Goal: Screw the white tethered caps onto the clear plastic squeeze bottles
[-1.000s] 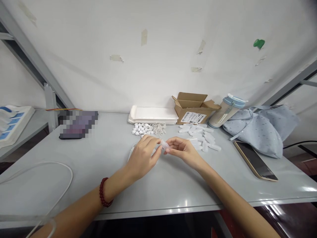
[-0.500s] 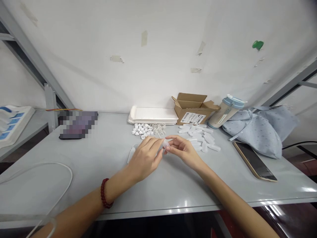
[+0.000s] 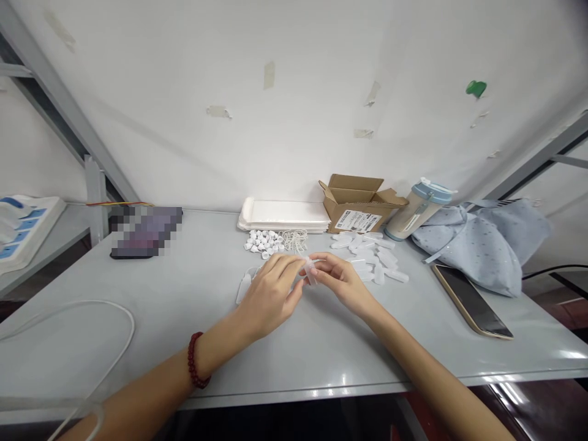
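Note:
My left hand [image 3: 271, 293] and my right hand [image 3: 342, 282] meet over the middle of the grey table [image 3: 193, 343]. Both pinch a small clear plastic tube [image 3: 310, 270] held between their fingertips. A red bead bracelet sits on my left wrist. Behind my left hand lie a heap of small white caps [image 3: 264, 240] and a bunch of thin white loops [image 3: 295, 239]. Several clear tubes [image 3: 374, 254] lie scattered just behind my right hand. A clear piece [image 3: 243, 285] rests on the table left of my left hand.
A stack of white trays [image 3: 282, 214], an open cardboard box [image 3: 356, 207] and a tumbler [image 3: 416, 209] stand along the back wall. A pale blue cloth bag [image 3: 482, 242] and a phone [image 3: 471, 300] lie at right. A dark blurred item [image 3: 142, 231] and a white cable [image 3: 92, 318] are at left.
Both hands have stayed together on the small tube, shifting slightly up the table; the fingers have turned the tube a little. Nothing else has moved.

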Motion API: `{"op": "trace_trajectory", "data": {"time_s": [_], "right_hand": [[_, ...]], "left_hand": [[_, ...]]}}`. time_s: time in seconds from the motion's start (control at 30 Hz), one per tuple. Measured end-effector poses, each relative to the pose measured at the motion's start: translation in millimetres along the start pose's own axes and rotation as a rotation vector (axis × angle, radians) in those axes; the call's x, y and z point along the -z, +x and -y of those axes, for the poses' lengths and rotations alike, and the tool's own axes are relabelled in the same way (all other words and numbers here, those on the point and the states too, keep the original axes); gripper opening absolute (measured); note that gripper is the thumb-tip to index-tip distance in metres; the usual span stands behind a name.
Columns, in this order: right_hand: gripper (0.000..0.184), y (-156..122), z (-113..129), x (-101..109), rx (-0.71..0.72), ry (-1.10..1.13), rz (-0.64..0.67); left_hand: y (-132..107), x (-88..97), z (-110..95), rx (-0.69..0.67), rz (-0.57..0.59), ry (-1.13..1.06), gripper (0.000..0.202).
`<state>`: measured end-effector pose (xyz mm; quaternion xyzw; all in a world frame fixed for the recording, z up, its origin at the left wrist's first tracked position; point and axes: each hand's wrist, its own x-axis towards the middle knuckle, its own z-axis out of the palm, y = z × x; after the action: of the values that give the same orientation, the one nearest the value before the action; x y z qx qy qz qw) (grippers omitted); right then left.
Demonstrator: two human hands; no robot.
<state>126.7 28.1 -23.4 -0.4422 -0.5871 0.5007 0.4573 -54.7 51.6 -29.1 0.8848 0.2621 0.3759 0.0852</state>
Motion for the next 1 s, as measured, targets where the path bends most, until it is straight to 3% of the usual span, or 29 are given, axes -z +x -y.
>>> {"op": "trace_trajectory", "data": {"time_s": [0.1, 0.3, 0.63, 0.83, 1.0], "right_hand": [[0.029, 0, 2, 0, -0.019, 0.008, 0.015], [0.029, 0, 1, -2, -0.010, 0.071, 0.082], [0.024, 0, -3, -7, -0.052, 0.122, 0.104], [0.025, 5, -11, -3, -0.102, -0.078, -0.003], [0.025, 9, -17, 0, -0.121, -0.165, 0.006]], "left_hand": [[0, 0.5, 0, 0.006, -0.041, 0.008, 0.031], [-1, 0.2, 4, -0.066, 0.050, 0.098, 0.051], [-4, -4.2, 2, -0.009, 0.033, 0.129, 0.040], [-2, -1.7, 5, 0.064, 0.154, 0.042, 0.043], [1, 6.3, 9, 0.135, 0.285, -0.039, 0.039]]}}
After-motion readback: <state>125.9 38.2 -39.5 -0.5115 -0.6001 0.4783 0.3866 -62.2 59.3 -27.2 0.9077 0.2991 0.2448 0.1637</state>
